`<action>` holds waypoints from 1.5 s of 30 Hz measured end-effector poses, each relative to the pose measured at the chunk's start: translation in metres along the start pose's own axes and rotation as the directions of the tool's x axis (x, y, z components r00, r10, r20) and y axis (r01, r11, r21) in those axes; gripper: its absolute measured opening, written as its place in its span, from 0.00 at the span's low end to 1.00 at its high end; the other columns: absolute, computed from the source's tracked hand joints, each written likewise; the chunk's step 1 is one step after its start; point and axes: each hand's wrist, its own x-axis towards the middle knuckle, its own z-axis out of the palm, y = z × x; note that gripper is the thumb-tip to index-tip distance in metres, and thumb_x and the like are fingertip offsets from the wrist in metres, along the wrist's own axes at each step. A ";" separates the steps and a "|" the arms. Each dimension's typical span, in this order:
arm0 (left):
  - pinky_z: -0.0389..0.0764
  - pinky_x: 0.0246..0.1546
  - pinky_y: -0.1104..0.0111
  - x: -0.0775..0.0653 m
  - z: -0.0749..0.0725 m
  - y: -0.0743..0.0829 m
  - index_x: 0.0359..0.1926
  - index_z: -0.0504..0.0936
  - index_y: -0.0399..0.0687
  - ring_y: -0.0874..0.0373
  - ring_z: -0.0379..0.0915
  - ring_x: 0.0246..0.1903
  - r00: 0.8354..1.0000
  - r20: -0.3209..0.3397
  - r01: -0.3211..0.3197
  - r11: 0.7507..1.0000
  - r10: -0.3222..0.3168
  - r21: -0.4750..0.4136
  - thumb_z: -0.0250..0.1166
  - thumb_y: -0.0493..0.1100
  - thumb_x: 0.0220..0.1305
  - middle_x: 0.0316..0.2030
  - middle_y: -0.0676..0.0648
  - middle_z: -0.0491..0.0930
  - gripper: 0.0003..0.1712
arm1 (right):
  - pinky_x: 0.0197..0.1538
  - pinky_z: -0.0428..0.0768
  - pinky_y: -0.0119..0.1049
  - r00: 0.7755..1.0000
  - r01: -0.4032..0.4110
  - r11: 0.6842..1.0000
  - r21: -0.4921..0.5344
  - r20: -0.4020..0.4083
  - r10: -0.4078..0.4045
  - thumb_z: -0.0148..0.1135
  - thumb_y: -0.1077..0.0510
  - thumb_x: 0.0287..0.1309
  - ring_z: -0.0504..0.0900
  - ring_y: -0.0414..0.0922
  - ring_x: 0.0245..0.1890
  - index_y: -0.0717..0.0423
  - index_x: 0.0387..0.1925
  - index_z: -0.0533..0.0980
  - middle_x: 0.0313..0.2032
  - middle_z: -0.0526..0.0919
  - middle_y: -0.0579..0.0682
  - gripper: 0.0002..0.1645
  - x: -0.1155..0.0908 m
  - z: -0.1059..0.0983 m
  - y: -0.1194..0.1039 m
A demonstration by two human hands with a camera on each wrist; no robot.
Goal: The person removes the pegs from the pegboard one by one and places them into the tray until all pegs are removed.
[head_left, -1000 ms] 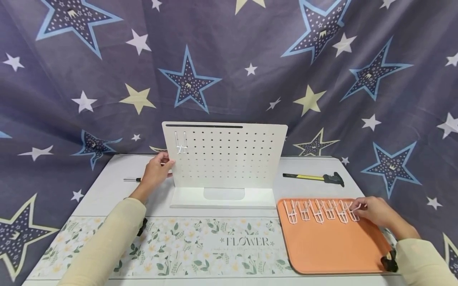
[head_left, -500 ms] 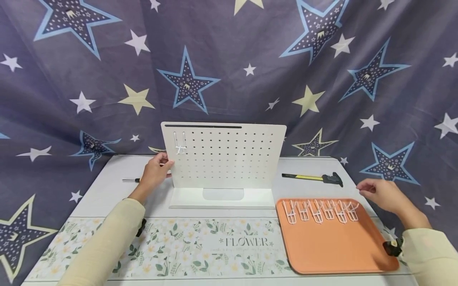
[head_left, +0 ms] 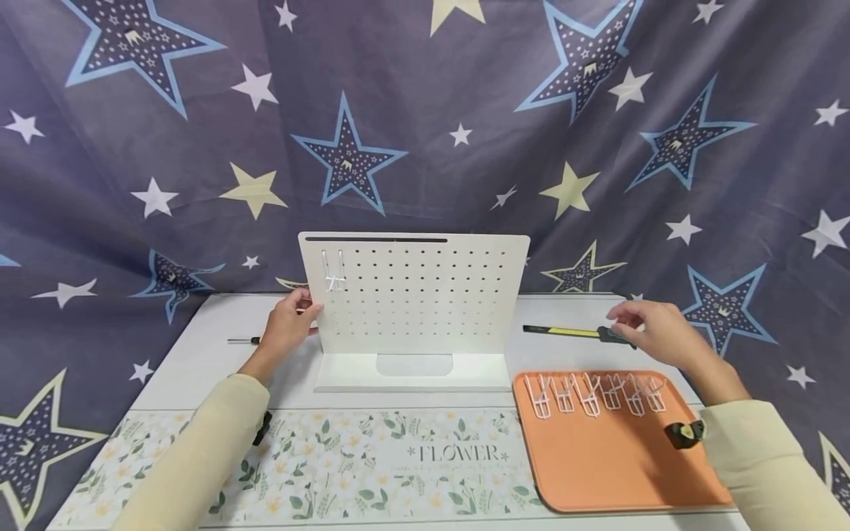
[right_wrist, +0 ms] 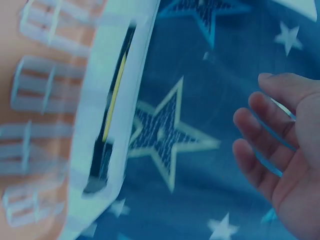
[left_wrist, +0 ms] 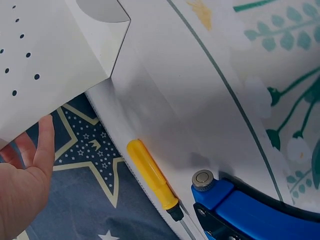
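Note:
A white pegboard [head_left: 412, 295] stands upright on its base at the back of the table. My left hand [head_left: 285, 324] grips its left edge, thumb in front and fingers behind; in the left wrist view the fingers [left_wrist: 45, 140] show at that edge. One white wire hook [head_left: 335, 276] hangs at the board's upper left. My right hand [head_left: 657, 332] is in the air past the tray, fingers loosely curled and holding nothing. It overlaps the head of a black-and-yellow hammer [head_left: 564, 331]. Several white wire hooks [head_left: 589, 398] lie in a row along the orange tray's [head_left: 617, 472] far side.
A screwdriver with a yellow handle [left_wrist: 150, 167] lies on the table left of the board. A floral mat [head_left: 332, 472] covers the table's front part. A star-patterned curtain [head_left: 425, 147] hangs behind the table.
My right hand has left the rightmost hook on the tray, risen off to the right, then moved left and away from me over the hammer's head. The left hand stays at the pegboard.

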 end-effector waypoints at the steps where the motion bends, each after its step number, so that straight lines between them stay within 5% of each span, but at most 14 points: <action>1: 0.92 0.50 0.56 0.000 0.000 0.000 0.57 0.73 0.39 0.44 0.77 0.53 1.000 -0.001 0.000 1.000 0.000 -0.001 0.55 0.42 0.78 0.54 0.35 0.75 0.15 | 0.33 0.82 0.39 1.000 0.009 1.000 0.007 -0.003 -0.009 0.70 0.62 0.59 0.81 0.40 0.29 0.56 0.41 0.84 0.26 0.84 0.42 0.08 0.005 0.002 -0.007; 9: 0.92 0.50 0.57 -0.003 0.001 0.002 0.57 0.73 0.39 0.45 0.77 0.53 1.000 0.001 0.004 1.000 -0.004 -0.008 0.55 0.43 0.78 0.55 0.35 0.75 0.14 | 0.34 0.83 0.40 0.997 0.068 0.989 0.133 -0.043 -0.063 0.68 0.62 0.62 0.85 0.46 0.34 0.56 0.44 0.84 0.31 0.87 0.47 0.08 0.044 0.020 -0.061; 23: 0.92 0.49 0.58 -0.003 -0.003 0.004 0.57 0.73 0.39 0.44 0.76 0.53 1.000 0.000 0.012 1.000 -0.012 -0.008 0.55 0.42 0.78 0.55 0.36 0.74 0.14 | 0.38 0.88 0.44 0.974 0.182 0.961 0.208 -0.175 -0.146 0.69 0.63 0.60 0.86 0.47 0.33 0.57 0.43 0.84 0.32 0.87 0.51 0.09 0.109 0.055 -0.144; 31: 0.91 0.51 0.54 -0.001 -0.001 0.000 0.56 0.73 0.39 0.45 0.76 0.52 1.000 0.001 0.007 1.000 -0.007 -0.013 0.55 0.42 0.78 0.53 0.36 0.74 0.13 | 0.38 0.89 0.39 0.961 0.251 0.927 0.277 -0.189 -0.204 0.68 0.61 0.62 0.86 0.45 0.33 0.55 0.44 0.84 0.35 0.88 0.50 0.09 0.130 0.072 -0.200; 45: 0.92 0.50 0.59 -0.003 -0.001 0.002 0.56 0.73 0.39 0.44 0.76 0.54 1.000 -0.007 0.013 1.000 -0.013 -0.003 0.55 0.43 0.78 0.55 0.36 0.74 0.14 | 0.42 0.87 0.34 0.942 0.280 0.924 0.261 -0.257 -0.213 0.67 0.58 0.64 0.86 0.40 0.33 0.52 0.48 0.84 0.35 0.89 0.46 0.11 0.170 0.105 -0.284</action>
